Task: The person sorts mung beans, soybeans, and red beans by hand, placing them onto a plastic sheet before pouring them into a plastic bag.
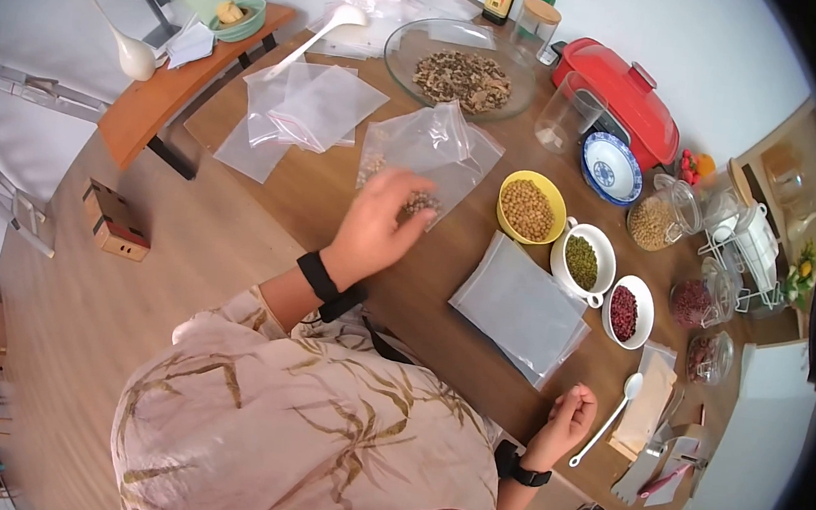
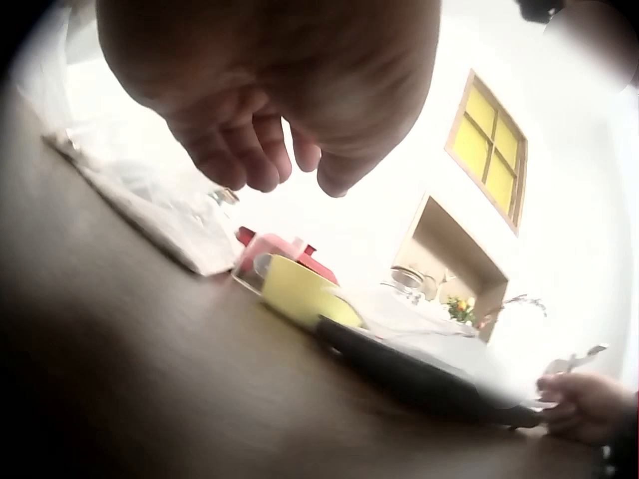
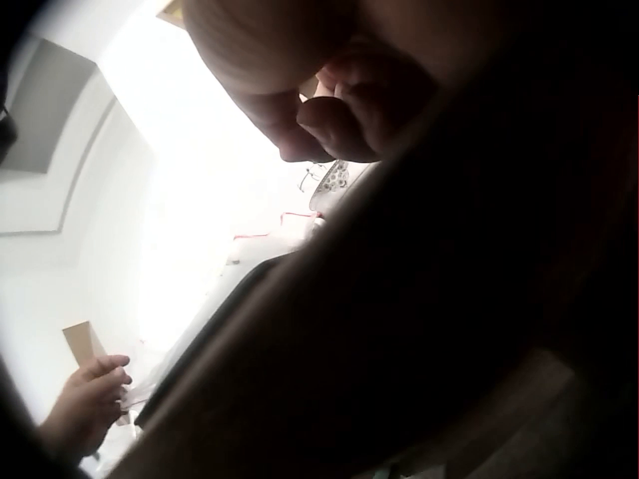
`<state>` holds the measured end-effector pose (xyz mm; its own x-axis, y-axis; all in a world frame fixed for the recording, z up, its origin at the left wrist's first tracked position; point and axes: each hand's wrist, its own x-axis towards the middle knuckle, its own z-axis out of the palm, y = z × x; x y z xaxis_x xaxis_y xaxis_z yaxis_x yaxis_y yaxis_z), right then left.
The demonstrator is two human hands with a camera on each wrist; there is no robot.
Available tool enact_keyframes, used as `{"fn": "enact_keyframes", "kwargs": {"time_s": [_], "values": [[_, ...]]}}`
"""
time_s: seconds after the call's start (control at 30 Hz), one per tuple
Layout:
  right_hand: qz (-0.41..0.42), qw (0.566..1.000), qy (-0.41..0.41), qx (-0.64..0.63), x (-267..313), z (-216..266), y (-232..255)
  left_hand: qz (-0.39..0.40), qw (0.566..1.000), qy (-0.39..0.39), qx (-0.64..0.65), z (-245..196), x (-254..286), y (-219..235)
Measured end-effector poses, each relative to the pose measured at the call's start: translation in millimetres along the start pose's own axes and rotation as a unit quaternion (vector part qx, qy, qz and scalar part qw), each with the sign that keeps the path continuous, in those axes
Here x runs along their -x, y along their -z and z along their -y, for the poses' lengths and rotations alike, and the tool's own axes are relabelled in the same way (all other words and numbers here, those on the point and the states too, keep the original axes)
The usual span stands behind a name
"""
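My left hand [image 1: 383,224] hovers over the near end of a clear zip bag [image 1: 458,165], its fingers loosely bent. Small brownish pieces [image 1: 421,203] show between thumb and fingers in the head view, overlapping the bag. From the left wrist, the same hand [image 2: 270,100] hangs with its fingers bent down and nothing visible between them. My right hand [image 1: 565,420] rests by the table's front edge, fingers loosely curled and holding nothing visible. Nearest to it are a white spoon [image 1: 616,420] and a stack of flat bags [image 1: 523,303].
Bowls of yellow beans [image 1: 527,211], green beans [image 1: 581,262] and red beans [image 1: 624,313] line the right. Behind are a glass dish [image 1: 401,65] of dried pieces, a red cooker [image 1: 626,104] and a blue-white bowl [image 1: 611,167]. More zip bags [image 1: 319,109] lie left.
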<state>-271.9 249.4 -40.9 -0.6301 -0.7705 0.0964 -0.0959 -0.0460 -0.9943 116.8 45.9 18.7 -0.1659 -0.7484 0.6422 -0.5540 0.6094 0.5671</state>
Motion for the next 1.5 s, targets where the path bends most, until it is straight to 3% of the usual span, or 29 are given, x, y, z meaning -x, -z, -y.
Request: {"fn": "enact_keyframes", "kwargs": {"time_s": [0.07, 0.13, 0.17, 0.3, 0.4, 0.5, 0.63, 0.7, 0.73, 0.8, 0.87, 0.93, 0.97, 1.03, 1.07, 1.13, 1.17, 1.23, 1.27, 1.33, 1.37, 1.43, 1.5], "values": [[0.01, 1.0, 0.004, 0.003, 0, -2, -1, -0.006, 0.999, 0.024, -0.033, 17, 1, 8], [0.013, 1.0, 0.004, -0.006, -1, -4, -4, -0.062, 0.986, 0.046, -0.15, 22, -5, 13], [0.02, 1.0, 0.015, -0.003, -1, -7, -4, -0.025, 0.982, 0.074, -0.17, 30, -5, 16], [0.028, 0.999, 0.021, 0.007, 1, -11, -4, -0.022, 0.975, 0.067, -0.21, 70, -11, 6], [0.033, 0.999, 0.028, 0.006, 3, -7, -3, -0.018, 0.988, 0.081, -0.128, 77, -20, 9], [0.033, 0.999, 0.026, -0.001, 4, -8, 0, -0.036, 0.984, 0.162, -0.062, 65, -22, 20], [0.015, 0.998, 0.021, -0.05, 4, 0, 3, -0.024, 0.986, 0.15, 0.065, 22, -22, 30], [0.022, 0.996, 0.017, -0.083, 5, 3, 9, 0.043, 0.958, 0.192, 0.209, -10, -20, 32], [0.016, 0.997, 0.015, -0.078, 7, 7, 10, 0.049, 0.956, 0.193, 0.215, -18, -16, 30], [0.047, 0.987, 0.005, -0.156, 13, 23, 5, 0.153, 0.852, 0.217, 0.45, -31, -8, 23], [0.157, 0.978, -0.029, -0.134, 19, 46, 0, 0.218, 0.818, 0.215, 0.487, -53, -7, 13], [0.303, 0.937, -0.083, -0.153, 15, 58, -9, 0.326, 0.752, 0.193, 0.539, -79, -10, -1], [0.359, 0.91, -0.095, -0.186, 17, 67, -23, 0.333, 0.745, 0.191, 0.546, -91, -12, -7], [0.369, 0.896, -0.115, -0.218, 20, 60, -36, 0.435, 0.749, 0.167, 0.47, -113, -16, -22], [0.389, 0.875, -0.136, -0.254, 21, 54, -41, 0.44, 0.745, 0.162, 0.475, -117, -17, -34], [0.348, 0.876, -0.148, -0.3, 25, 48, -39, 0.479, 0.683, 0.178, 0.522, -120, -18, -55], [0.315, 0.89, -0.165, -0.286, 23, 43, -34, 0.482, 0.678, 0.176, 0.526, -120, -20, -59], [0.244, 0.924, -0.161, -0.245, 23, 42, -28, 0.496, 0.715, 0.091, 0.484, -118, -24, -63], [0.241, 0.925, -0.162, -0.244, 22, 40, -25, 0.498, 0.713, 0.09, 0.485, -113, -24, -66], [0.164, 0.954, -0.124, -0.216, 20, 35, -18, 0.468, 0.798, 0.01, 0.38, -103, -24, -72], [0.133, 0.966, -0.113, -0.189, 19, 35, -17, 0.471, 0.795, 0.01, 0.382, -97, -25, -71], [0.108, 0.978, -0.101, -0.15, 13, 35, -11, 0.461, 0.762, 0.121, 0.438, -88, -31, -69], [0.067, 0.989, -0.089, -0.094, 8, 39, -11, 0.428, 0.755, 0.094, 0.488, -85, -37, -73]]}}
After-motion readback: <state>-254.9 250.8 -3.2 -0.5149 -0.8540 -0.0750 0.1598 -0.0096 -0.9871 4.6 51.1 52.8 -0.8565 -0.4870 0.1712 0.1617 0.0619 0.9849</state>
